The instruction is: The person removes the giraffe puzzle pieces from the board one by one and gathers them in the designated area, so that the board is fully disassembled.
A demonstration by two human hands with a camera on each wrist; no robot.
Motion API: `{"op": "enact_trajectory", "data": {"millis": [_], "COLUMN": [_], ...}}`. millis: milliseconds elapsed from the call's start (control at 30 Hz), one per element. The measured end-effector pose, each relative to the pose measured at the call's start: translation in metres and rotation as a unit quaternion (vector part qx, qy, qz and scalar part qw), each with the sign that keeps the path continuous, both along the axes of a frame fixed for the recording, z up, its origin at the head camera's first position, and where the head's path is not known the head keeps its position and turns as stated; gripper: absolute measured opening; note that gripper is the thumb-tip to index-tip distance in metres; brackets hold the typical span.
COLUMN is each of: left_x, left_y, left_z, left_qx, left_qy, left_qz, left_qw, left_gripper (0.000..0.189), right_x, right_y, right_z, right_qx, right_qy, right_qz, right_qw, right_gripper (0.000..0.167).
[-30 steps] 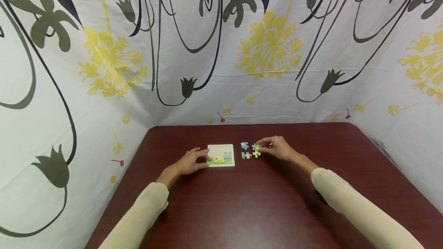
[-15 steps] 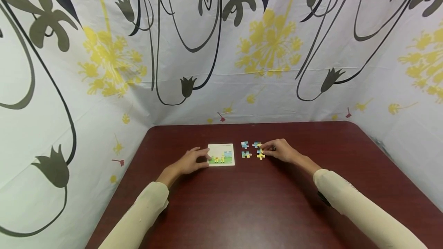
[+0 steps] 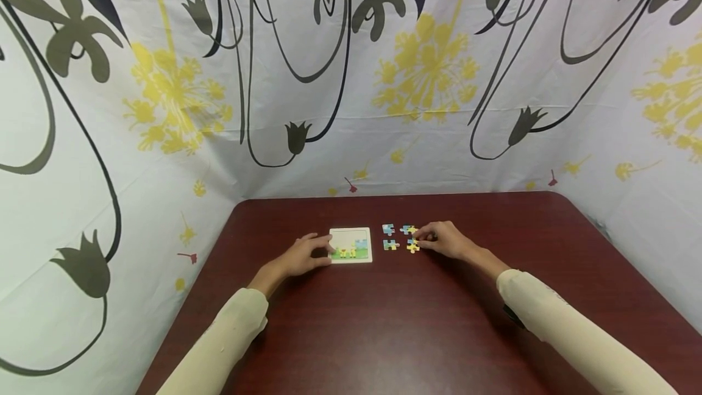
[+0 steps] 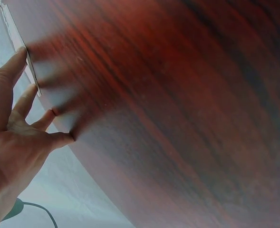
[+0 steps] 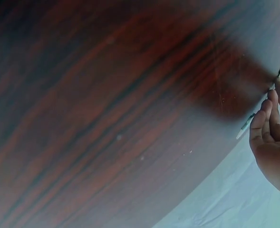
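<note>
A small white puzzle tray (image 3: 350, 233) lies flat on the table, with part of a picture in its lower half. My left hand (image 3: 300, 257) touches the tray's left side with spread fingers; in the left wrist view, its fingers (image 4: 23, 102) rest along the tray's edge and the tabletop. Right of the tray lie several loose jigsaw pieces. My right hand (image 3: 443, 239) has its fingertips at the two right-hand pieces, an upper piece (image 3: 407, 230) and a lower piece (image 3: 412, 247). Two more, an upper-left piece (image 3: 388, 230) and a lower-left piece (image 3: 390, 245), lie nearer the tray.
A dark red-brown table (image 3: 351, 322) carries everything. Behind and beside it hangs a white cloth (image 3: 329, 96) printed with flowers and vines, close to the table's far edge.
The two right-hand jigsaw pieces have slid a little right, with a wider gap between them, and my right hand has shifted right. In the last half second almost nothing moves. My left hand stays.
</note>
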State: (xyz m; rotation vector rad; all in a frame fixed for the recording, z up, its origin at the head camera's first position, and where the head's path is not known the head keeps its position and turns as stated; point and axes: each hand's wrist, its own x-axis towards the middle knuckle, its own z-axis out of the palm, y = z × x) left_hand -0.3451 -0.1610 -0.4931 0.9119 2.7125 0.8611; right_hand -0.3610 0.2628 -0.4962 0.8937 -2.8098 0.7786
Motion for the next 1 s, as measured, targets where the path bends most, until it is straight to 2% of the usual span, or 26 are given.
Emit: {"op": "enact_trajectory", "data": {"millis": [467,1000], "left_x": [0.001,0.0], "left_y": [-0.003,-0.001], "left_z": [0.002,0.0], "left_qx": [-0.004,0.002], "left_qy": [-0.006,-0.001], "left_qz": [0.003,-0.004], "left_qw": [1.0,1.0], "left_gripper": [0.022,0.022], "right_x": [-0.002,-0.01], "right_y": [-0.008,-0.037], "right_z": [0.008,0.014], "right_qx": [-0.02,-0.043], "right_qy": [-0.01,0.001], "right_qz": [0.008,0.057], "right_qw": [0.9997,0.9975], "right_gripper": [0.021,0.022]}}
